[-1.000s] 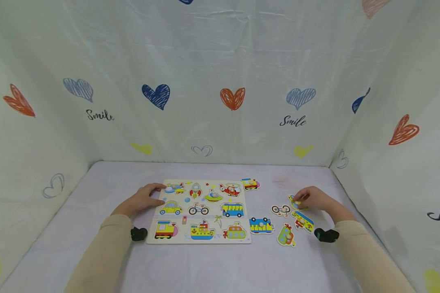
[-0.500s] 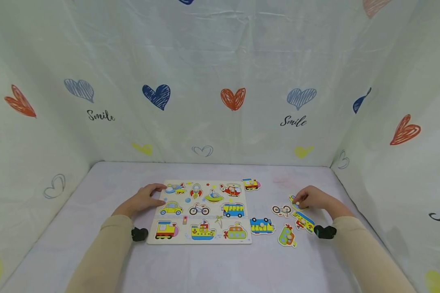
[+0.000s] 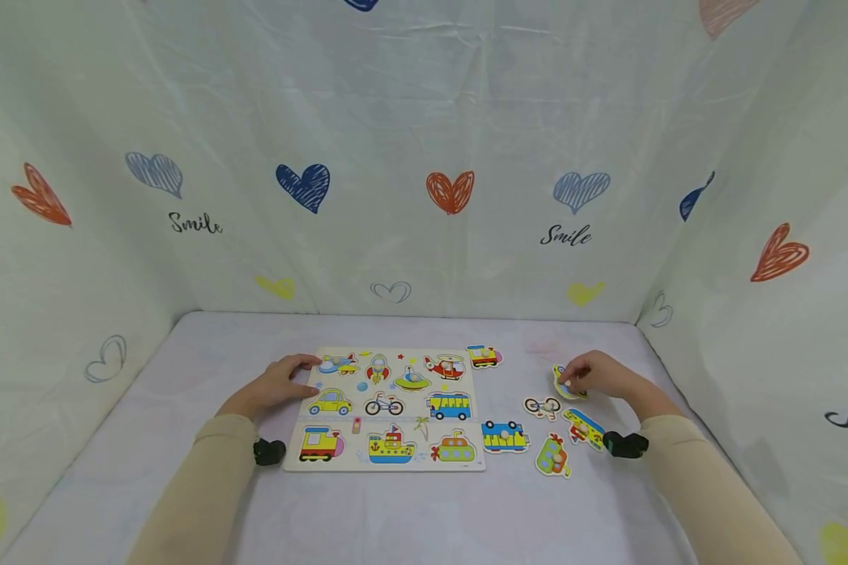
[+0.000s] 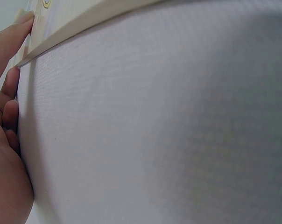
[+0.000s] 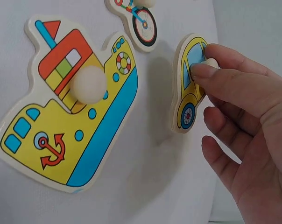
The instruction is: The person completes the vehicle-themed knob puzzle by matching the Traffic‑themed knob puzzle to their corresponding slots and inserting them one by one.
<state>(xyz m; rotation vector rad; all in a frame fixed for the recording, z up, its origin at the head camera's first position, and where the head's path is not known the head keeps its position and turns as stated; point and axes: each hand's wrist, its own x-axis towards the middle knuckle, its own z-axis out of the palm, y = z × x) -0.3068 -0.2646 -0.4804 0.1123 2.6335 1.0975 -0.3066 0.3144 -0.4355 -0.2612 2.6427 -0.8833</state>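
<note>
In the head view my left hand (image 3: 272, 384) lies at the left edge of a wooden peg puzzle board (image 3: 415, 402), fingers and thumb spread along it. In the left wrist view one fingertip (image 4: 25, 18) rests on the board's top, the others beside its edge. My right hand (image 3: 601, 373) pinches a yellow car puzzle piece (image 5: 192, 95) by its small knob, thumb against fingers. The car stands tilted in the right wrist view, its shadow beside it on the cloth. A boat piece (image 5: 85, 140) and a bicycle piece (image 5: 144, 28) lie nearby, knobs up.
Right of the board lie an upside-down bus piece (image 3: 505, 437), a submarine piece (image 3: 553, 457) and a train piece (image 3: 484, 357), the last at the board's upper right corner. Patterned cloth walls (image 3: 367, 243) enclose the white-covered table (image 3: 367, 518) at back and sides.
My right hand has moved slightly back, away from me, and the car piece has gone with it, away from the boat piece. The left hand stays at the board.
</note>
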